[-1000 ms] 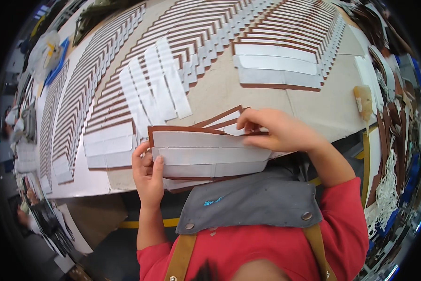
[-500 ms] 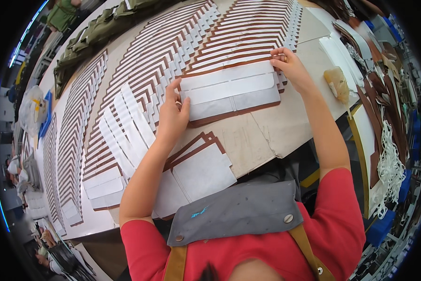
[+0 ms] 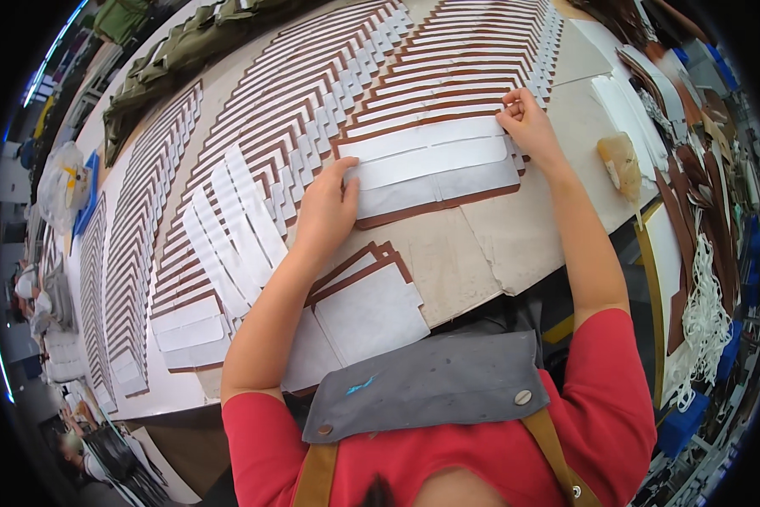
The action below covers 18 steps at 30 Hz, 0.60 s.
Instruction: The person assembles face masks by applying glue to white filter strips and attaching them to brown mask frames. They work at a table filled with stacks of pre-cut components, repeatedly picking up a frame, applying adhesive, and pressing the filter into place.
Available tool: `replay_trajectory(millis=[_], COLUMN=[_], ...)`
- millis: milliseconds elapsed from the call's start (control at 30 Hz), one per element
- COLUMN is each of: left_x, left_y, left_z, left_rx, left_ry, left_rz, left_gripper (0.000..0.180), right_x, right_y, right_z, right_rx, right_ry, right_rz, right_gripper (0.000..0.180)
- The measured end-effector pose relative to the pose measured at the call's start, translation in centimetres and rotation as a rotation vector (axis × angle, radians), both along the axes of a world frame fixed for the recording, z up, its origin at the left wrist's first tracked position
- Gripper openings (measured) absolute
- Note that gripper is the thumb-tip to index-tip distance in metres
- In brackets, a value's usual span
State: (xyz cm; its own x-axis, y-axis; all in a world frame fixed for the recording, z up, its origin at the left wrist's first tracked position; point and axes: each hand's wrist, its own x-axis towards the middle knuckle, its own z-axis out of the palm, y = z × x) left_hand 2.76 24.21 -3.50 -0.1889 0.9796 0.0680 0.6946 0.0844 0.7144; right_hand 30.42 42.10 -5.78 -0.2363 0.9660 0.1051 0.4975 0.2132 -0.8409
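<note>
Flat on the surface (image 3: pixel 494 245), at the near end of the right-hand row, between left hand (image 3: pixel 329 207) and right hand (image 3: pixel 529 131): a long brown panel (image 3: pixel 435 169) faced with white. Bright white along the upper part, with a dashed line of slits and a rounded corner at the lower right; greyer white below, with an upright seam near the middle. Bare brown along the bottom edge, slightly tilted, rising to the right.

At the panel's left end, left thumb and index finger parted; impossible to tell pinching from resting. At the upper right corner, right fingers curled in close together; no telling any grip there either.

Covered in beige sheeting, creased near the front edge. Laid out in slanting, overlapping rows of panels (image 3: pixel 253 127), with white strips (image 3: pixel 238 224) fanned over one. Nearer the grey apron (image 3: pixel 426 380), a loose pile of panels (image 3: pixel 371 308). At the far left, olive-green fabric (image 3: pixel 177 59) and a clear plastic bag (image 3: pixel 61 190) beside a blue tray (image 3: pixel 87 207). To the right, an amber lump (image 3: pixel 621 166), brown strips (image 3: pixel 688 194) and tangled white cord (image 3: pixel 703 317).
</note>
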Motion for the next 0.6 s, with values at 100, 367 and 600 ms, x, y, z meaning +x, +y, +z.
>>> replay_trajectory(millis=[100, 367, 600], left_x=[0.0, -0.2, -0.3], left_y=[0.0, 0.2, -0.3], left_z=[-0.1, -1.5, 0.1], left_rx=[0.012, 0.171, -0.021], left_ry=[0.021, 0.104, 0.259], left_rz=[-0.010, -0.008, 0.011], left_gripper=[0.026, 0.025, 0.023], right_x=[0.0, -0.2, 1.0], right_y=[-0.1, -0.3, 0.6], right_z=[0.0, 0.1, -2.4], right_rx=[0.024, 0.054, 0.715], right_ry=[-0.035, -0.120, -0.409], right_rz=[0.010, 0.015, 0.128], right_gripper=[0.022, 0.012, 0.013])
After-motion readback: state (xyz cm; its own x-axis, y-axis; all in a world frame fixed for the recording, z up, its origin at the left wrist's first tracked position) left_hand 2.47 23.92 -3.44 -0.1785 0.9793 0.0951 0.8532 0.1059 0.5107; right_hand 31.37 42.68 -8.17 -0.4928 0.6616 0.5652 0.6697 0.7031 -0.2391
